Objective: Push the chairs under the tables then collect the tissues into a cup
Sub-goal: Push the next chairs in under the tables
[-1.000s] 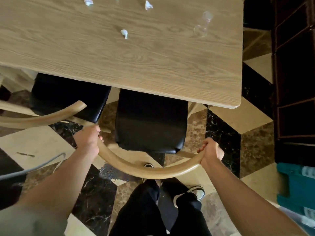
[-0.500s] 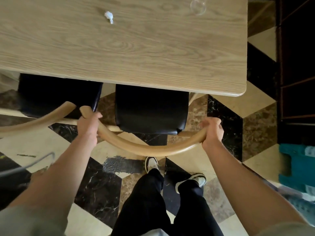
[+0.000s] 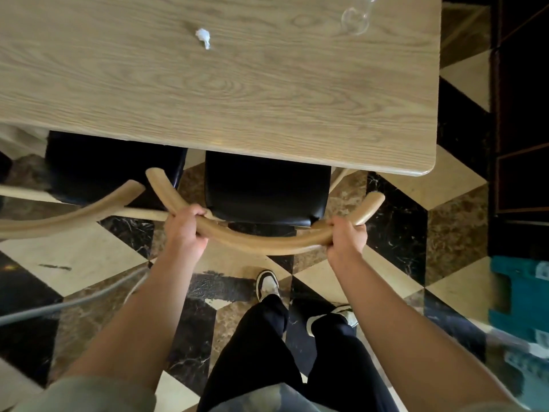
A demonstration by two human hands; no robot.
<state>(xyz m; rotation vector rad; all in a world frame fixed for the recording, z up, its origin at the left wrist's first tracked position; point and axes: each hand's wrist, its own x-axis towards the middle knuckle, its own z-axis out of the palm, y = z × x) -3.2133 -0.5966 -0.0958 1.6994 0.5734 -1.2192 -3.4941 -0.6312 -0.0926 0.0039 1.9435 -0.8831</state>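
Gripping chair backrest [image 3: 261, 243]: left hand [image 3: 184, 228], right hand [image 3: 346, 237].

single head cam, looks steeply down and forward, table [image 3: 267, 93] toward 12 o'clock, person's own legs [image 3: 285, 352] at 6, close range

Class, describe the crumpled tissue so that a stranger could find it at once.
Start at the long light wooden table. The small white crumpled tissue lies on its top, left of the clear glass cup near the far right corner. It is the only white, opaque scrap there.
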